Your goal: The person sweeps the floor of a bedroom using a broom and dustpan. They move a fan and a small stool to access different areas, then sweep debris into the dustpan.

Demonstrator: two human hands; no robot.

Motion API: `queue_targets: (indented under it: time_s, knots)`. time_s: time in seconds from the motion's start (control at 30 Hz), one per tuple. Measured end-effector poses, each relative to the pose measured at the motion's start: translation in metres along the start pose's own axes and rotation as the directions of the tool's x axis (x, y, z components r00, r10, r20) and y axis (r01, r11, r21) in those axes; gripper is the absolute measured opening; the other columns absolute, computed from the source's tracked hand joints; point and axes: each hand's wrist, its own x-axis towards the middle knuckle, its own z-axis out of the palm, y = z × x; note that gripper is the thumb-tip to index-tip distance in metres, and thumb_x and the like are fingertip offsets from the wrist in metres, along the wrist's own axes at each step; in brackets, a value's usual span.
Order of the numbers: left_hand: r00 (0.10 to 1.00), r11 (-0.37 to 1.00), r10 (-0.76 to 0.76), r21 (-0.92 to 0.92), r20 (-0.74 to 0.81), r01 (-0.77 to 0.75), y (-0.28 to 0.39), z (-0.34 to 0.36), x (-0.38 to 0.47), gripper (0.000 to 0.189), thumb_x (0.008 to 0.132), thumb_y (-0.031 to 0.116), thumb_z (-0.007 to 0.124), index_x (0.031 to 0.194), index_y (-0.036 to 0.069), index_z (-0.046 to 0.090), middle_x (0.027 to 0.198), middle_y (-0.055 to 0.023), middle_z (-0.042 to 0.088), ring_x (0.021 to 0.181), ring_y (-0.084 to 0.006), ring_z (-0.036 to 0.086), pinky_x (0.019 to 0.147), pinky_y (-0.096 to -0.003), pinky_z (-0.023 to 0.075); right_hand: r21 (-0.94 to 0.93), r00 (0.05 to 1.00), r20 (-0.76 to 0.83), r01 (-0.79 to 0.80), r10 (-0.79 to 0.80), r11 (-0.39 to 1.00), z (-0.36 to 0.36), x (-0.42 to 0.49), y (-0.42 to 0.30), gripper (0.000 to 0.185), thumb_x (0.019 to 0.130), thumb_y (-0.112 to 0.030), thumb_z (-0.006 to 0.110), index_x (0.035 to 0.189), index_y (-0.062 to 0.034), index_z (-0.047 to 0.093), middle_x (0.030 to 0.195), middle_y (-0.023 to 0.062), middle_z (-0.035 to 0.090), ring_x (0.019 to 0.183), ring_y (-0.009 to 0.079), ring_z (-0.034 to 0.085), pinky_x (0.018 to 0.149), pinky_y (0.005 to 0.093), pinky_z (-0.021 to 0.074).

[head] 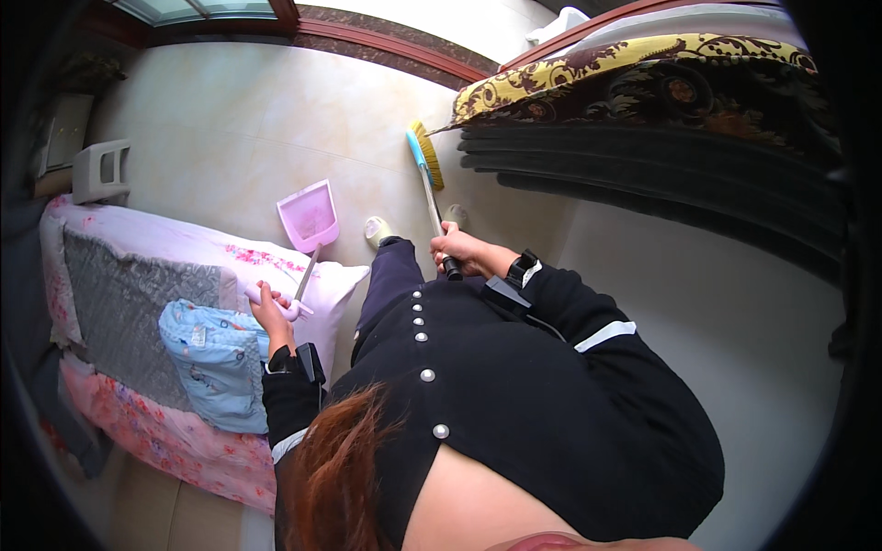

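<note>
My left hand [271, 310] grips the lilac handle of a long-handled dustpan. The pink pan [307, 213] hangs or rests beyond the edge of a flowered cover; I cannot tell whether it touches the floor. Around the black grip of a broom's metal pole, my right hand [460, 249] is closed. The broom head [426, 156], blue with yellow bristles, is at the floor near the corner of a patterned drape. Grey dirt shows inside the pan. Both my shoes lie between the two tools, the right one partly behind the broom pole.
A padded seat or bed with a pink floral cover [165, 454], a grey mat [131, 310] and a folded blue quilt [213, 365] stands at my left. Beyond it is a white plastic stool [101, 172]. A yellow-and-brown drape [620, 69] over dark folds borders the right. A reddish-brown door sill [393, 52] crosses ahead.
</note>
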Motion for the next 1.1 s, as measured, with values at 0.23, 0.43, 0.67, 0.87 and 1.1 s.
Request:
queue_targets:
  time_s: [0.23, 0.43, 0.67, 0.87, 1.1]
  knots:
    - [0.726, 0.396, 0.666, 0.744, 0.171, -0.538, 0.033, 0.010, -0.022, 0.092, 0.070, 0.020, 0.074, 0.141, 0.005, 0.017, 0.140, -0.0242, 0.023, 0.132, -0.0358, 0.022, 0.107, -0.0428, 0.0227, 0.113, 0.988, 0.119, 0.081, -0.094, 0.990, 0.046, -0.010, -0.016, 0.084, 0.081, 0.001, 0.052, 0.140, -0.0185, -0.004, 0.077, 0.0079, 0.048, 0.054, 0.0123, 0.049, 0.047, 0.0285, 0.0434]
    - [0.351, 0.622, 0.238, 0.135, 0.906, -0.771, 0.072, 0.148, -0.126, 0.103, 0.062, 0.023, 0.079, 0.142, 0.007, 0.017, 0.145, -0.0139, 0.023, 0.134, -0.0307, 0.021, 0.108, -0.0387, 0.0227, -0.033, 0.923, 0.372, 0.120, -0.099, 0.992, 0.050, -0.007, -0.048, 0.037, 0.086, -0.017, 0.060, 0.113, -0.0045, 0.038, 0.078, 0.0104, 0.052, 0.064, 0.0183, 0.056, 0.050, 0.0262, 0.0460]
    - [0.369, 0.668, 0.342, 0.053, 0.864, -0.743, 0.082, 0.214, -0.140, 0.015, 0.084, 0.013, 0.060, 0.089, -0.001, 0.062, 0.100, -0.0135, 0.065, 0.108, -0.0302, 0.056, 0.095, -0.0368, 0.0394, 0.005, 0.706, -0.225, 0.690, -0.672, 0.724, -0.098, -0.053, -0.106, 0.051, 0.084, -0.013, 0.057, 0.126, 0.0007, 0.032, 0.090, 0.0112, 0.057, 0.066, 0.0192, 0.060, 0.056, 0.0298, 0.0505]
    - [0.519, 0.774, 0.357, 0.065, 0.777, -0.629, 0.079, 0.246, -0.107, 0.022, 0.089, 0.020, 0.053, 0.096, 0.000, 0.063, 0.092, -0.0079, 0.063, 0.085, -0.0162, 0.056, 0.082, -0.0296, 0.0428, -0.685, -0.273, -0.465, 0.714, -0.842, 0.147, -0.319, -0.151, -0.174, 0.066, 0.057, -0.021, 0.083, 0.112, -0.0001, 0.052, 0.108, 0.0156, 0.055, 0.099, 0.0298, 0.053, 0.088, 0.0371, 0.0407]
    - [0.536, 0.748, 0.356, 0.111, 0.765, -0.654, 0.083, 0.259, -0.104, 0.018, 0.090, 0.018, 0.054, 0.090, 0.001, 0.062, 0.094, -0.0069, 0.064, 0.084, -0.0132, 0.055, 0.082, -0.0282, 0.0421, -0.752, -0.109, -0.616, 0.376, -0.780, 0.542, -0.365, -0.159, -0.154, 0.041, 0.084, -0.039, 0.059, 0.095, 0.0004, 0.063, 0.091, 0.0102, 0.066, 0.087, 0.0199, 0.061, 0.079, 0.0328, 0.0440]
